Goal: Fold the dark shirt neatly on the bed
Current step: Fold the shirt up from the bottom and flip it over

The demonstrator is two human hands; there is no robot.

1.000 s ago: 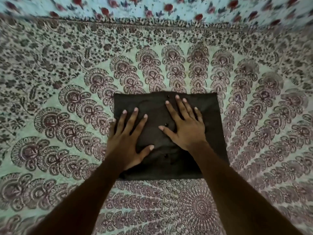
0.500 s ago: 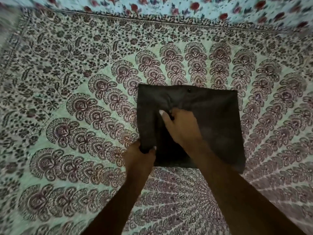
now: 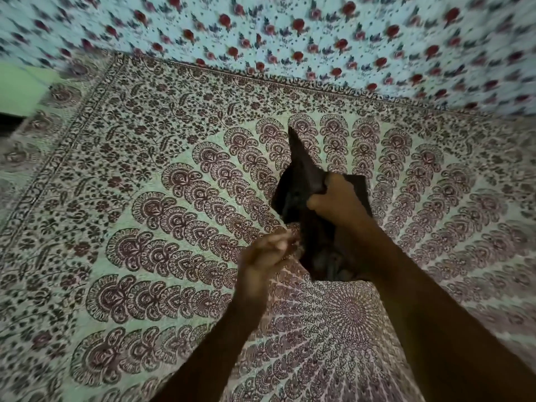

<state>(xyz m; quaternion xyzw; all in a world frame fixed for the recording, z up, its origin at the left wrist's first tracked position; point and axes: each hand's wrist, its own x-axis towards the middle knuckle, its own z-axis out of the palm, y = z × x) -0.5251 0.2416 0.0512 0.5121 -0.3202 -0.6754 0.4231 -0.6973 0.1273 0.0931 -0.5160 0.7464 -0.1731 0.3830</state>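
The dark shirt (image 3: pixel 300 181) is a folded bundle lifted off the patterned bedspread (image 3: pixel 162 204), one corner pointing up and the rest hanging under my arm. My right hand (image 3: pixel 336 200) is closed on its upper part, near the middle of the view. My left hand (image 3: pixel 262 255) is blurred, with curled fingers, just left of the shirt's lower edge. A sliver of bedspread shows between its fingertips and the cloth, and its grip is unclear. My right forearm hides the shirt's right side.
A light blue cloth with red flowers (image 3: pixel 290 30) runs along the far side of the bed. A green surface (image 3: pixel 20 88) shows past the bed's far left corner. The bedspread's dark border runs along the left and back.
The shirt lay flat under both palms, then both hands gripped it. Now my right hand has raised it off the bed, and my left hand has come away from its lower left corner.
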